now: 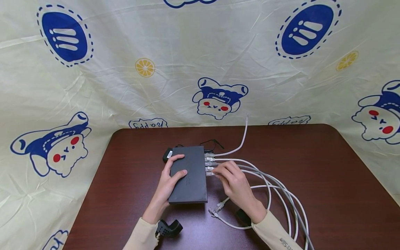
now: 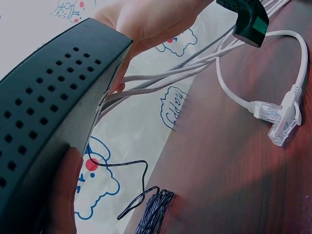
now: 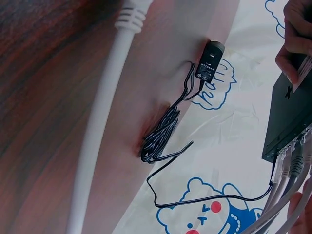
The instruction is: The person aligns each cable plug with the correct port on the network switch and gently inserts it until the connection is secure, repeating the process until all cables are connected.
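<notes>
A dark grey network switch [image 1: 191, 187] is held up over the table, several network cables plugged along its right side. My left hand [image 1: 164, 189] grips its left side, with the thumb and a finger over the top face. At the lowest of the plugged ports, my right hand [image 1: 234, 180] pinches the plug end of a white network cable [image 3: 297, 207]. Vent holes cover the near side of the switch in the left wrist view. Two loose clear plugs, one a network plug [image 2: 282, 124], lie on the table below the right hand.
A black power adapter [image 3: 210, 61] and its bundled cord [image 3: 161, 134] lie behind the switch, a thin lead running to it. White and grey cables [image 1: 290, 198] loop across the right of the brown table [image 1: 125, 180]. A patterned sheet [image 1: 175, 97] hangs behind.
</notes>
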`<state>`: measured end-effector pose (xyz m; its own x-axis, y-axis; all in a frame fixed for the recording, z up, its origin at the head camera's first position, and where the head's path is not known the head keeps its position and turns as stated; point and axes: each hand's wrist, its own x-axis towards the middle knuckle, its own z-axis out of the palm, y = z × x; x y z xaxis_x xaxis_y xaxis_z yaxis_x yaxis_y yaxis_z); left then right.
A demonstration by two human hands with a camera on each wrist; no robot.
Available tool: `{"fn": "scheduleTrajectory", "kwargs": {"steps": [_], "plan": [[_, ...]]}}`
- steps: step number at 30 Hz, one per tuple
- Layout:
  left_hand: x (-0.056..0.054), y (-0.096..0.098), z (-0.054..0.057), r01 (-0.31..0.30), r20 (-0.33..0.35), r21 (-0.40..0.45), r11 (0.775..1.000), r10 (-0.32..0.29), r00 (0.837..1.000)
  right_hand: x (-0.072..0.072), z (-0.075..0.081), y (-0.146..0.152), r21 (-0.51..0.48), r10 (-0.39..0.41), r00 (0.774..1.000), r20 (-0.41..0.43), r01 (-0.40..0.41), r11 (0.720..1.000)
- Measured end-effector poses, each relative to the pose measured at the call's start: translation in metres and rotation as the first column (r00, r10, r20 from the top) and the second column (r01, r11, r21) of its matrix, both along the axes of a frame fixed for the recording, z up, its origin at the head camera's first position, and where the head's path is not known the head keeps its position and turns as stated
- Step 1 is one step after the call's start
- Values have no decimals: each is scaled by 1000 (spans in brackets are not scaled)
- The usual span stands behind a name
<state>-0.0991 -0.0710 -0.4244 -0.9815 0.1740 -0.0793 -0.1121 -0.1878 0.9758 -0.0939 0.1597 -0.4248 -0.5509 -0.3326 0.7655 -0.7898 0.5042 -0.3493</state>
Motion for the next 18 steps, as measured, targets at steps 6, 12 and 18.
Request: {"fn": "scheduleTrajectory", "kwargs": {"steps": [6, 12, 18], "plan": [[0, 0, 0, -4, 10, 8, 1000, 4, 1000, 0, 1, 0, -6, 6, 1000, -8, -6, 1000], [1, 0, 0, 0, 17, 3, 1000, 0, 1000, 0, 1, 0, -26, 20, 1000, -6, -20, 999], [3, 1, 0, 8, 13, 10, 1000, -8, 1000, 1, 0, 1, -19, 15, 1000, -6, -15, 1000]]}}
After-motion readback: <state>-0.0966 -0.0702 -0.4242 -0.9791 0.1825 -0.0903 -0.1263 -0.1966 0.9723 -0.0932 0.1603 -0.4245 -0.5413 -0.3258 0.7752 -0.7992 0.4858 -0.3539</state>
